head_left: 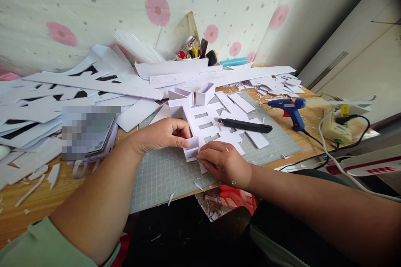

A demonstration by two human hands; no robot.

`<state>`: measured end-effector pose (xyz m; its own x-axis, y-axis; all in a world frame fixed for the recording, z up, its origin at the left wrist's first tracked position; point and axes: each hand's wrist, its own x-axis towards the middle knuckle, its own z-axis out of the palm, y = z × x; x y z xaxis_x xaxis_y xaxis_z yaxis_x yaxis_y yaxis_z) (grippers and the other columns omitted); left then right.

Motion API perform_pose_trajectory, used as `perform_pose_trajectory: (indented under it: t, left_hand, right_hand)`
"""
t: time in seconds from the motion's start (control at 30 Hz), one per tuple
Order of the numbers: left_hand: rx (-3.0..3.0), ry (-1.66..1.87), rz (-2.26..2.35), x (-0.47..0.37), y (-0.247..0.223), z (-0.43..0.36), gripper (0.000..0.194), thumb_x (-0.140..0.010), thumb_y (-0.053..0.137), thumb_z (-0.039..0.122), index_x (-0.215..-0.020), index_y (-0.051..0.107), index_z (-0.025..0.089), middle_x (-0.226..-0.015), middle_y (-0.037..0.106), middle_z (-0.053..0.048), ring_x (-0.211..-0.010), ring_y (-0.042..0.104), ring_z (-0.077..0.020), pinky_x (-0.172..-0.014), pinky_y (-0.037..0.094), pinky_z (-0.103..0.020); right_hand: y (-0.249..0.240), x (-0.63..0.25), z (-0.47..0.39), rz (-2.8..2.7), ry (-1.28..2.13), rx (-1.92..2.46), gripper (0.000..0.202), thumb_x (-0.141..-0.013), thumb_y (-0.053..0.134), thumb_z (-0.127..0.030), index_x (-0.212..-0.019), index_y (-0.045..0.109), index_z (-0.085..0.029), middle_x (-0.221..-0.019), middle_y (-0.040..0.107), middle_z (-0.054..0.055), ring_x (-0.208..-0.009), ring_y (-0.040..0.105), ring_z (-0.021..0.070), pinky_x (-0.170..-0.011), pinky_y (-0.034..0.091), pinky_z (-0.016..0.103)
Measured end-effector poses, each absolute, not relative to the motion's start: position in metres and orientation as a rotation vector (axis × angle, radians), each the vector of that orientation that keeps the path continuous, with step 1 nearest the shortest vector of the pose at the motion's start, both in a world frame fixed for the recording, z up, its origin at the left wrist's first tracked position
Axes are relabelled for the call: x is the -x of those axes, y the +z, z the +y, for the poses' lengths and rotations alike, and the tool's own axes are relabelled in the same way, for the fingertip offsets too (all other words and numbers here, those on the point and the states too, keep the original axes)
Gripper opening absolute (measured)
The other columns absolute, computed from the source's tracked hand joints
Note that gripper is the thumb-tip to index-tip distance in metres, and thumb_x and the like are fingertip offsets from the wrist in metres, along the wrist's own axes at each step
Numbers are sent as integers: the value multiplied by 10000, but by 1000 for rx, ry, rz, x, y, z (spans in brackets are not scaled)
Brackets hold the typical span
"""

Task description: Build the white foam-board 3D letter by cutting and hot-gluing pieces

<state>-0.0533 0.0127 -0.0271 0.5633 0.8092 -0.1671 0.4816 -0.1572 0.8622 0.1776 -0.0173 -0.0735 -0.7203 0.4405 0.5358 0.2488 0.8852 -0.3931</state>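
My left hand (167, 133) pinches the left side of a small folded white board piece (191, 150) between thumb and fingers. At the piece's lower right, the fingers of my right hand (224, 162) are closed on its edge, their tips partly hidden. The small piece sits at the near end of a larger white board panel (196, 124) with rectangular window cutouts, over a grey cutting mat (156, 179). A black utility knife (246, 125) lies across white strips just beyond my right hand. Two angular folded white pieces (205, 94) stand behind the panel.
A blue hot glue gun (290, 110) stands on the right, its cord running to a power strip (338, 127). White board sheets (125, 85) pile up at the left and back, near a phone-like device (103, 133). A tool container (189, 55) stands behind. Scraps (278, 84) lie back right.
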Motion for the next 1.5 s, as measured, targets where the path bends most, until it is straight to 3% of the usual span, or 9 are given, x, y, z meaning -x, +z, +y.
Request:
perform_pose_trajectory:
  t: [0.93, 1.5]
  left_hand:
    - [-1804, 460, 974, 53, -29, 16, 340, -749, 674, 487, -716, 611, 155, -691, 595, 6, -680, 527, -136, -645, 397, -252]
    - [-1805, 412, 1005, 51, -26, 13, 319, -768, 649, 469, -761, 618, 152, -747, 611, -12, -719, 545, -150, -674, 425, -268]
  right_hand:
    - [-46, -171, -14, -2216, 258, 439, 126, -880, 522, -117, -893, 645, -138, -798, 679, 67, -707, 621, 137, -627, 492, 244]
    - [-37, -191, -7, -2196, 605, 357, 46, -840, 569, -118, -819, 582, -156, -769, 623, 43, -687, 574, 113, -620, 486, 239]
